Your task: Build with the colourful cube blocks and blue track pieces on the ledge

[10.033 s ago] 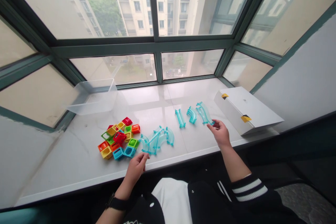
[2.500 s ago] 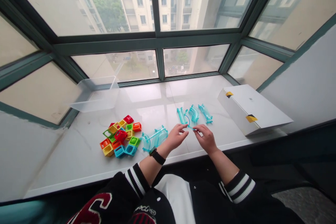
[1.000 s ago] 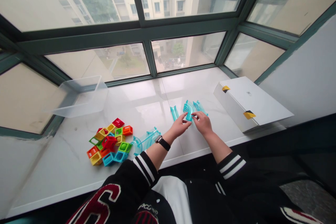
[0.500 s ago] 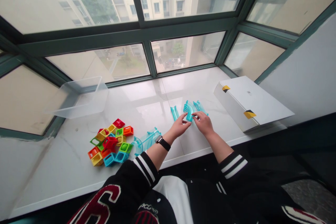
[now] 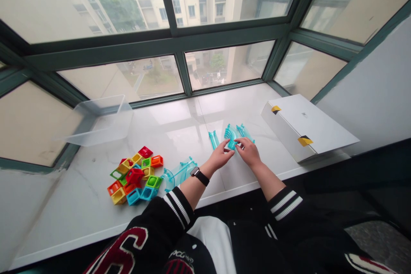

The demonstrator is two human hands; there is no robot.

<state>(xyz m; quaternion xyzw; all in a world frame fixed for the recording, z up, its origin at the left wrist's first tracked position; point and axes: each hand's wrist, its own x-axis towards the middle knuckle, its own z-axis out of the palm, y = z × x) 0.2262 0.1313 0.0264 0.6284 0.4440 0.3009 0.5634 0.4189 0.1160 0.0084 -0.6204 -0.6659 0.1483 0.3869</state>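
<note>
My left hand (image 5: 221, 156) and right hand (image 5: 249, 153) flank, about equally near, the close end of a curved turquoise piece (image 5: 229, 131), its length arcing away just beyond them (whether either grips it, I cannot tell).

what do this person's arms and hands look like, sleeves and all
The left sleeve and right sleeve are black, each with two white stripes at the cuff. The left one also carries a dark red patch edged in white. A dark-faced smartwatch on a black strap sits on the left wrist. The left hand and right hand are bare at the grip, with no gloves.
</note>
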